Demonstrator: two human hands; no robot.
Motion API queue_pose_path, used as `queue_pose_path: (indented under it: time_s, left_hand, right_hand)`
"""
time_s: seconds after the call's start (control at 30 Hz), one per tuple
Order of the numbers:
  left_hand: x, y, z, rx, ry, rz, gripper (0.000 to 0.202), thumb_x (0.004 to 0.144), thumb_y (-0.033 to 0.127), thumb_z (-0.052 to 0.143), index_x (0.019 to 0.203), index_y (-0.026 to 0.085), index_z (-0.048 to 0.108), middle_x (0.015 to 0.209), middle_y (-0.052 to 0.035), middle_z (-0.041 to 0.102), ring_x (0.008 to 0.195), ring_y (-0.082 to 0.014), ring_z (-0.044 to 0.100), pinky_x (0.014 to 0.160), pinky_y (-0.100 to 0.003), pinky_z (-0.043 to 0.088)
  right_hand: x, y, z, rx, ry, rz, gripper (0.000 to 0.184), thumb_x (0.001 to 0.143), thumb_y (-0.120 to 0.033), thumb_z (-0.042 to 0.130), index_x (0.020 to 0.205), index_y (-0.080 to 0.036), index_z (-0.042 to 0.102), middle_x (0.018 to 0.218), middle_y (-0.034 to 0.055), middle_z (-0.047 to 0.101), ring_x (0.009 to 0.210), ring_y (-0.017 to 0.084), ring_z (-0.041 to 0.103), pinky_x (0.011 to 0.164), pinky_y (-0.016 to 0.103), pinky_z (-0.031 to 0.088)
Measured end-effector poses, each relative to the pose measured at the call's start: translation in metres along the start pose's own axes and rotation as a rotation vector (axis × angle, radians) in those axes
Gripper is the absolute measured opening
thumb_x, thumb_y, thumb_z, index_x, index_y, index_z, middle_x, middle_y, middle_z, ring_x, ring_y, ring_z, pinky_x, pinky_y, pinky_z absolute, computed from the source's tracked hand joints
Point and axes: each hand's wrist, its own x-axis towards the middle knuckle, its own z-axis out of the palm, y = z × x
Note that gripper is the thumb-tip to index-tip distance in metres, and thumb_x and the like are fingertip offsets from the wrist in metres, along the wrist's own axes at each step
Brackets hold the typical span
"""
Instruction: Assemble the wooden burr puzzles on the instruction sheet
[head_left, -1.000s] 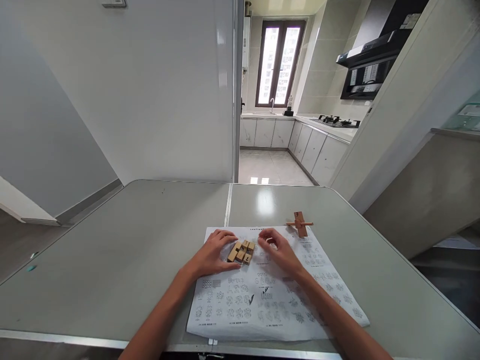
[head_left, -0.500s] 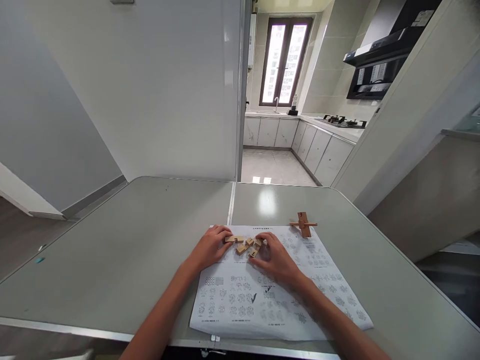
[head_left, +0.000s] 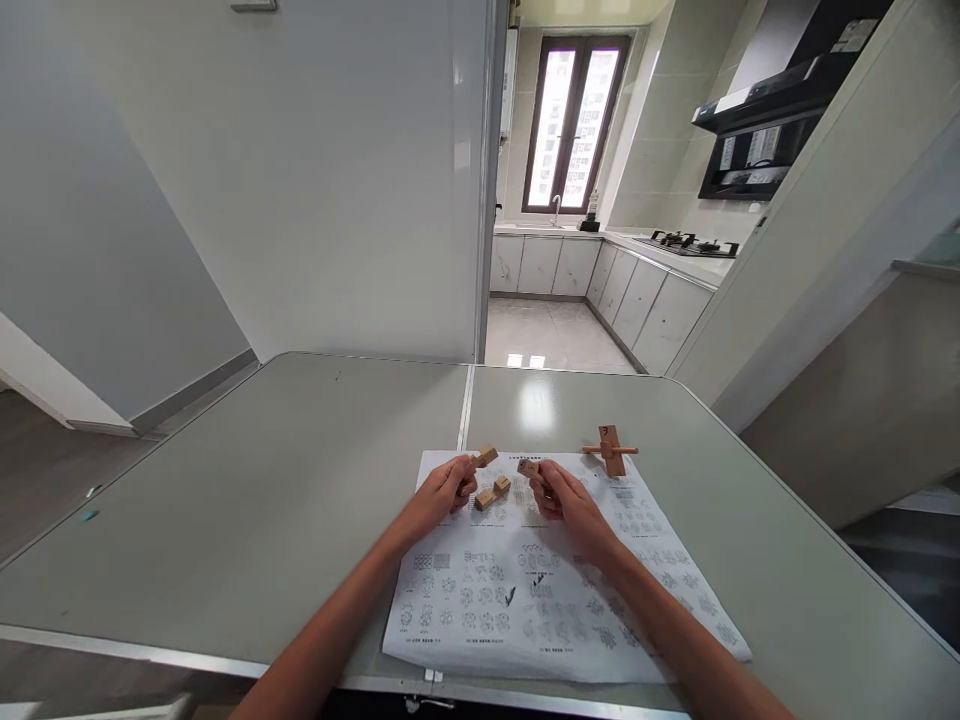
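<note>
My left hand [head_left: 441,493] is closed on a small wooden block piece [head_left: 486,456], lifted a little above the printed paper sheet [head_left: 555,590]. My right hand [head_left: 564,496] is closed on another wooden piece [head_left: 528,468], also raised. Between the two hands, two loose wooden pieces [head_left: 492,491] lie on the sheet. An assembled wooden cross shape [head_left: 611,450] stands at the sheet's far right corner, apart from both hands.
The sheet lies on a grey-green folding table [head_left: 225,500] with a centre seam and a metal front edge. A white wall panel stands behind the table. Beyond an open doorway is a kitchen with cabinets [head_left: 637,300], a hob and a window.
Both hands had rested on the cluster of wooden pieces on the sheet. Each has now lifted one piece off the paper, leaving two pieces lying between them.
</note>
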Motion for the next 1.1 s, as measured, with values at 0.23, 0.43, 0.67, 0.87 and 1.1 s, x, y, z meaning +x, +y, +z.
queue_pose_path:
  time_s: [0.23,0.43,0.67,0.87,1.1]
  left_hand:
    - [0.0,0.0,0.002,-0.087,0.054,-0.02,0.064,0.096,0.076,0.04,0.102,0.015,0.058,0.065,0.0064,0.04,0.052,-0.0084,0.024,0.051,-0.026,0.019]
    - [-0.003,0.002,0.005,-0.143,-0.02,-0.052,0.055,0.093,0.071,0.056,0.11,0.018,0.054,0.072,0.0073,0.043,0.053,-0.0067,0.029,0.054,-0.024,0.024]
    - [-0.004,0.003,0.004,-0.03,0.048,-0.051,0.055,0.088,0.073,0.061,0.086,0.019,0.052,0.069,0.0058,0.046,0.052,-0.0066,0.032,0.05,-0.024,0.021]
    - [-0.007,0.008,0.002,0.124,0.157,-0.013,0.048,0.09,0.066,0.063,0.084,0.018,0.065,0.067,0.0012,0.062,0.065,-0.0149,0.058,0.066,-0.027,0.043]
    - [-0.007,0.01,0.003,-0.138,0.243,0.053,0.047,0.086,0.062,0.074,0.09,0.016,0.061,0.111,-0.0142,0.077,0.097,-0.0259,0.075,0.098,-0.043,0.055]
  right_hand:
    - [-0.006,-0.01,0.005,0.114,-0.125,-0.002,0.041,0.089,-0.055,0.075,0.111,-0.022,0.069,0.088,0.0006,0.054,0.065,0.011,0.045,0.055,0.025,0.037]
    - [-0.007,-0.008,0.004,0.067,-0.096,0.05,0.049,0.09,-0.068,0.066,0.086,-0.021,0.058,0.074,-0.0027,0.056,0.049,0.007,0.031,0.045,0.024,0.019]
    - [-0.01,-0.013,0.005,0.167,-0.136,0.055,0.039,0.092,-0.061,0.069,0.095,-0.023,0.065,0.08,-0.003,0.048,0.056,0.009,0.035,0.05,0.023,0.031]
    - [-0.013,-0.014,0.008,0.062,-0.296,0.051,0.043,0.09,-0.056,0.074,0.116,-0.022,0.068,0.094,0.0043,0.066,0.061,0.012,0.051,0.06,0.028,0.045]
    - [-0.009,-0.008,0.005,-0.024,-0.169,-0.042,0.039,0.091,-0.057,0.072,0.105,-0.022,0.067,0.097,0.0068,0.073,0.061,0.014,0.057,0.061,0.031,0.048]
